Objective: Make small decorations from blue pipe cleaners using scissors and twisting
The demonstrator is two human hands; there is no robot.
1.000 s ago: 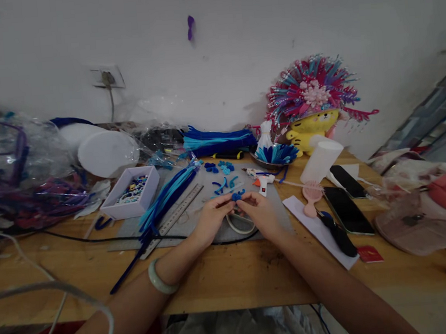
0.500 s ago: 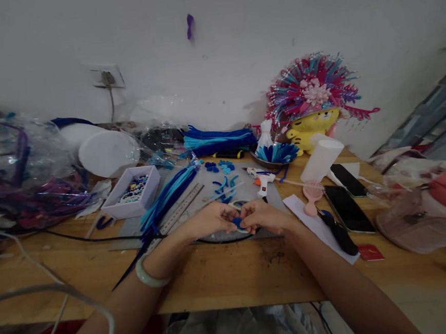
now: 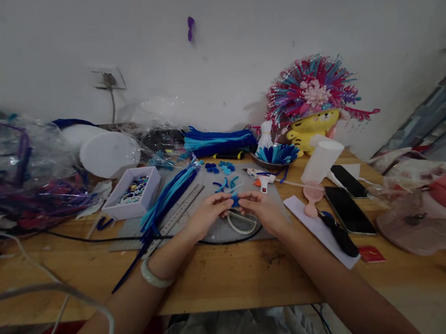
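My left hand (image 3: 207, 217) and my right hand (image 3: 263, 211) meet over a grey felt mat (image 3: 216, 232) on the wooden table (image 3: 216, 275). Both pinch a small blue pipe-cleaner piece (image 3: 235, 201) between their fingertips. A pale green bangle (image 3: 152, 277) sits on my left wrist. Under my hands lies a white ring-shaped band (image 3: 243, 224). More small blue bent pieces (image 3: 224, 180) lie on the mat just beyond my fingers.
A bundle of blue pipe cleaners (image 3: 167, 197) and a metal ruler (image 3: 176, 217) lie left of my hands. A white box of beads (image 3: 132, 192), a glue gun (image 3: 262, 179), a pink comb (image 3: 311, 197), two phones (image 3: 348, 208) and a feathered headdress on a yellow toy (image 3: 312, 98) stand around.
My hands dropped toward me half a second ago, then lifted back over the mat, still pinching the blue piece together.
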